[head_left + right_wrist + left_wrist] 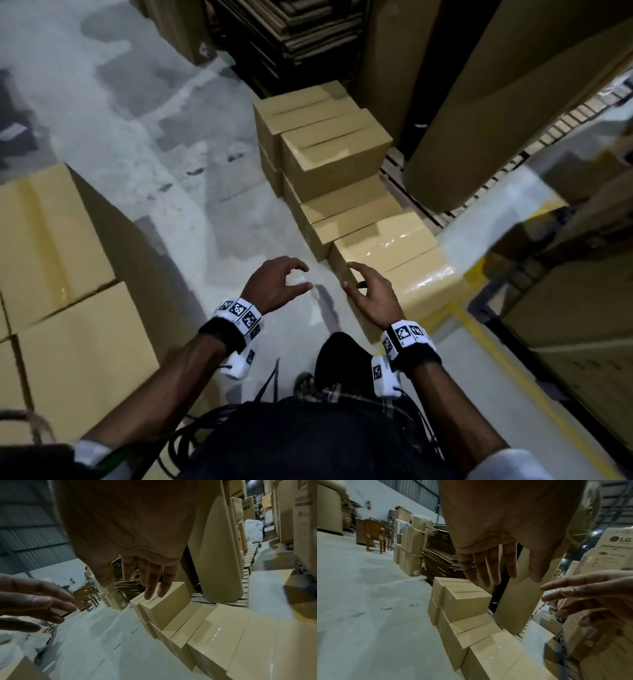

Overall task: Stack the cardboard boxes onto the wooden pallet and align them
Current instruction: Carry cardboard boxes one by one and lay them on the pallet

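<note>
Head view: left hand and right hand both empty, fingers spread and loosely bent, side by side over the floor; right hand at near corner of taped box. Row of cardboard boxes runs far-right beside wooden pallet bearing paper roll.
Left wrist view: fingers straight, apart; boxes below.
Right wrist view: fingers extended over row, no contact.
</note>
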The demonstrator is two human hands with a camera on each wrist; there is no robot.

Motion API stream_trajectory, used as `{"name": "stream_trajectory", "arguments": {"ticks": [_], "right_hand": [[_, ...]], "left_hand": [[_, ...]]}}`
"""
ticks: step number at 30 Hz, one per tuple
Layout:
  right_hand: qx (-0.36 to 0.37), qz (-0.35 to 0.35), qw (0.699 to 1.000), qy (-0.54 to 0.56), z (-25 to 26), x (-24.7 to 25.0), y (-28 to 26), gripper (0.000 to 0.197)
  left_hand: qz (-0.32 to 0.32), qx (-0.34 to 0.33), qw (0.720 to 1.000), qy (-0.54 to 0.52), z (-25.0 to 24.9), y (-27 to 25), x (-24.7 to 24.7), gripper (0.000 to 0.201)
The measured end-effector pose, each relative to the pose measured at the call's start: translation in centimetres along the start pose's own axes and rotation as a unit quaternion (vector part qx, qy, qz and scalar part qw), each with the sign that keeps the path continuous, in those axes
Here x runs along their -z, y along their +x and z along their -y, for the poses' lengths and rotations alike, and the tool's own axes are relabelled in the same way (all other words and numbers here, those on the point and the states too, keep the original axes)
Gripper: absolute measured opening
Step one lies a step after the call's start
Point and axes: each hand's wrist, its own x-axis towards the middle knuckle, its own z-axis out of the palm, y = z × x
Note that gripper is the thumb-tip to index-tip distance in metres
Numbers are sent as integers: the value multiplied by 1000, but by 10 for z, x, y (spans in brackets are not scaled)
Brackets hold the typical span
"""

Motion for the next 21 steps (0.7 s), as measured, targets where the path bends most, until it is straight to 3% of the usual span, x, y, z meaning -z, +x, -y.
{"name": "stream_trajectory", "arguments": {"ticks": [6,15,21], "right_hand": [[-16,24,1000,3,11,6,146,59],[-62,64,995,48,48,11,398,51],[-102,85,988,73,91,14,538,55]], "left_hand": [[17,8,999,50,41,115,50,36],[127,34,979,153,89,324,171,59],[98,60,986,118,115,441,242,47]]}}
